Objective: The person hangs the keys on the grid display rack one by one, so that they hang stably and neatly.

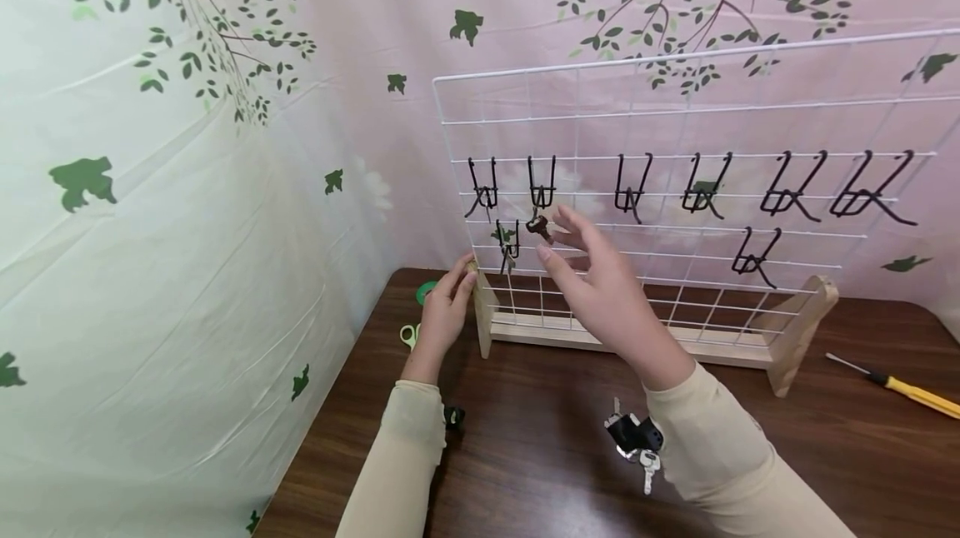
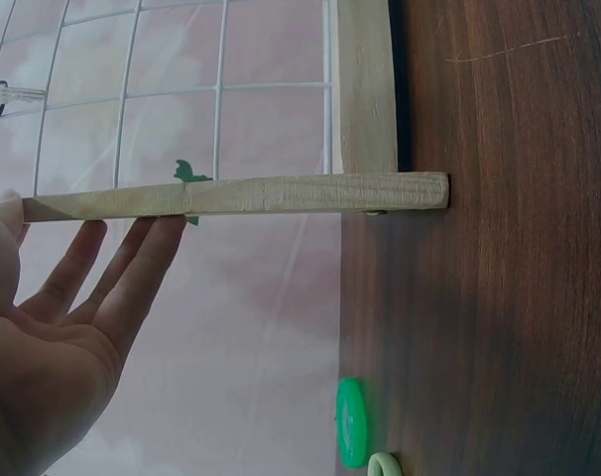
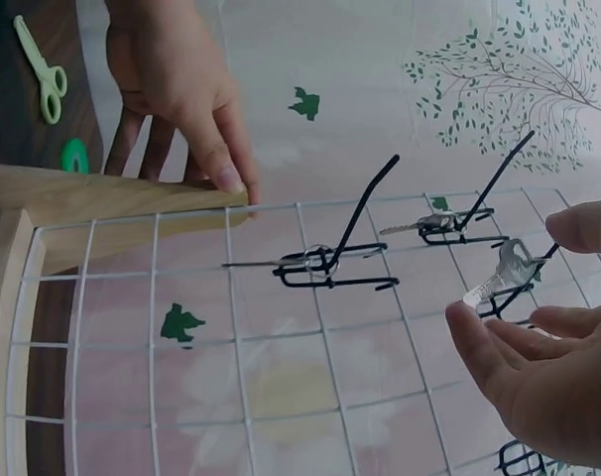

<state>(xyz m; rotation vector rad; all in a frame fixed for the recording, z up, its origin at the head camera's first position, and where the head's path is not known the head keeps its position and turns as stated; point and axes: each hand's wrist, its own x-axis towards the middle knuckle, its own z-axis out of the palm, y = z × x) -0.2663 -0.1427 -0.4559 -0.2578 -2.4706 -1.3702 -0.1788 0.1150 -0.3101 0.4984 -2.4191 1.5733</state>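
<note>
A white wire grid rack (image 1: 600, 112) stands in a wooden frame, with several black hooks on it. My left hand (image 1: 444, 315) grips the top of the rack's left wooden side post (image 2: 281, 194), thumb on one face and fingers on the other. Beside an upper hook my right hand (image 1: 611, 292) has its fingers spread around a hanging key (image 3: 509, 270). One fingertip appears to touch the key's blade; the thumb is apart from it. A dark brown piece (image 1: 537, 226) shows there in the head view. Other keys (image 3: 305, 261) hang from neighbouring hooks.
On the brown table (image 1: 510, 471) lie a black-tagged bunch of keys (image 1: 633, 435) and a yellow-handled screwdriver (image 1: 911, 391). Pale green scissors (image 3: 45, 74) and a green ring (image 2: 351, 422) lie left of the rack. A dark object (image 1: 453, 417) is partly behind the left sleeve.
</note>
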